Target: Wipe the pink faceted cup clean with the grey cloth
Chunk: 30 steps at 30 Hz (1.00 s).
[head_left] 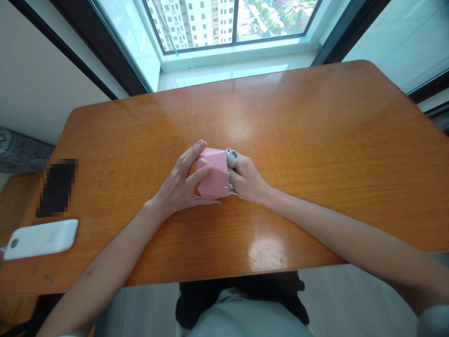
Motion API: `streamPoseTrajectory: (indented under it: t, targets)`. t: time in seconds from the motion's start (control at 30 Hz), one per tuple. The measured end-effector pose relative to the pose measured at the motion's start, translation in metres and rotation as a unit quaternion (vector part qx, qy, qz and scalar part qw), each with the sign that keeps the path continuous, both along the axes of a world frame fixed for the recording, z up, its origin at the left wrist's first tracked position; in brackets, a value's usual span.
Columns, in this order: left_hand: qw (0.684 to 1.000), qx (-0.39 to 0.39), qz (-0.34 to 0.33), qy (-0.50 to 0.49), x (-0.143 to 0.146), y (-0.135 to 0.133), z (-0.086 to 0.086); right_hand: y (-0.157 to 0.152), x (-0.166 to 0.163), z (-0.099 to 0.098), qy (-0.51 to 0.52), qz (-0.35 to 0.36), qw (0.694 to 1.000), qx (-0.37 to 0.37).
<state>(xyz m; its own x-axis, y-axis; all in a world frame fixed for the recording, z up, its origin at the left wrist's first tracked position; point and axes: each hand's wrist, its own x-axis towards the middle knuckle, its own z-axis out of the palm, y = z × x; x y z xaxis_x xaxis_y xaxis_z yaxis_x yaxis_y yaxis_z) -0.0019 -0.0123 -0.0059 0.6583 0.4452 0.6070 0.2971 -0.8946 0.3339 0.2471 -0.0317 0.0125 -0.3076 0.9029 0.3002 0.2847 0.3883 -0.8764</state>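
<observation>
A pink faceted box-like object (pixel 213 174) rests on the wooden table (pixel 315 140) near its middle. My left hand (pixel 182 180) wraps its left side, fingers curled over the top and front. My right hand (pixel 247 180) presses against its right side, fingers closed around a small grey ring-shaped piece (pixel 231 157) at the pink object's upper right corner. Whether the grey piece is attached to the pink object cannot be told.
At the table's left end lie a black phone-like slab (pixel 57 187), blurred out, and a white power-bank-like device (pixel 42 238). A window sill (pixel 231 70) runs beyond the far edge. My lap shows below the near edge.
</observation>
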Motion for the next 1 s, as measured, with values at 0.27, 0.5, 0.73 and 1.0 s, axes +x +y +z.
streamPoseTrajectory:
  t: [0.27,0.5,0.73,1.0]
  targets:
    - [1.0,0.017,0.001,-0.023,0.003,-0.002,0.005,-0.001,0.0,0.002,-0.042,0.033,0.998,0.012]
    - [0.999,-0.023,0.021,-0.025,0.004,-0.002,0.007,0.0,-0.003,-0.014,-0.056,0.008,0.997,0.043]
    - [0.995,-0.082,-0.007,-0.059,0.008,0.001,0.01,-0.003,-0.003,-0.02,-0.019,-0.01,0.998,0.055]
    - [0.982,-0.173,0.007,-0.073,0.009,-0.006,0.017,-0.009,-0.003,-0.015,-0.021,-0.009,0.994,0.105]
